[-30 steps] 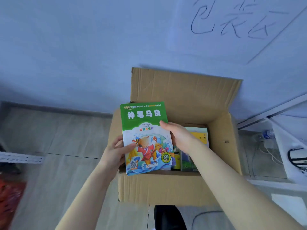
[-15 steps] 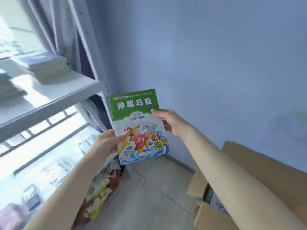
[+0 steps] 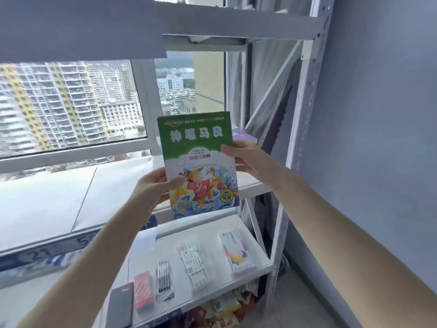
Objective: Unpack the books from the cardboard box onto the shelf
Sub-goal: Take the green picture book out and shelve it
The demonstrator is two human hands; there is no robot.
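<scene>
Upright before the white metal shelf, a green-topped picture book is held by both hands. Left hand pinches its 8 o'clock edge, thumb on the cover. Right hand grips its 3 o'clock edge.

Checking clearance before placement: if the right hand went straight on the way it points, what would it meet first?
Probably the purple book lying on the shelf just beyond the right hand, which grips the green book by its right edge. Depth is unclear; it might pass above.
</scene>
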